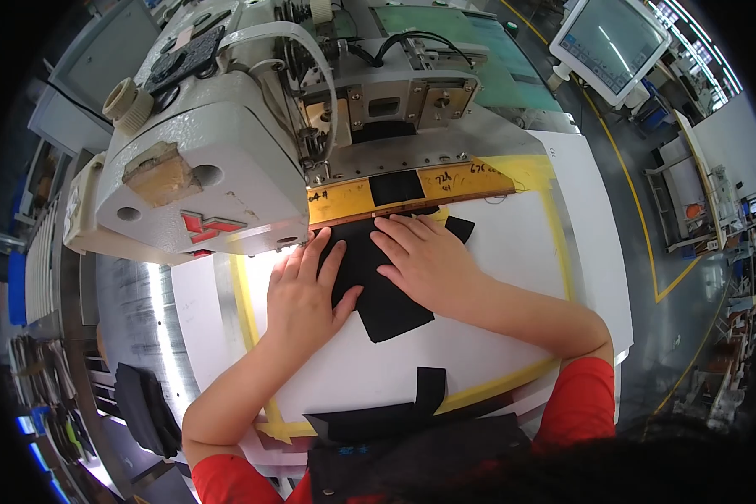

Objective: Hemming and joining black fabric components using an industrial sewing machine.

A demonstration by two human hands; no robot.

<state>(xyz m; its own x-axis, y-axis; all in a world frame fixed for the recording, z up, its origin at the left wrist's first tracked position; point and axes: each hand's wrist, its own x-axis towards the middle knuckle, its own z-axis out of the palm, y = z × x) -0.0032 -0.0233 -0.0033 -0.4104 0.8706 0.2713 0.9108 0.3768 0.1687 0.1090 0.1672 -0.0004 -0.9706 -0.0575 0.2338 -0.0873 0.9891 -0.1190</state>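
A piece of black fabric (pixel 388 312) lies flat on a white sheet (pixel 500 298) edged with yellow tape. On its left side rests my left hand (pixel 301 294), fingers spread and partly over the cloth. My right hand (pixel 422 259) lies flat across the upper right of the same fabric, fingertips close to a yellow strip (pixel 470 181) with handwriting on it. A small black patch (pixel 396 188) sits on that strip. Both hands press from above and grip nothing. Part of the fabric is hidden under them. Beyond the strip stands a white industrial sewing machine (pixel 252 160).
The machine head's bulk overhangs my left hand's side. Nearer me lie a black fabric strip (pixel 365 424) and a small upright black piece (pixel 430 388). Dark folded pieces (pixel 145 407) are at left. A screen (pixel 611 49) stands far right, with a yellow-lined floor (pixel 647 252) below.
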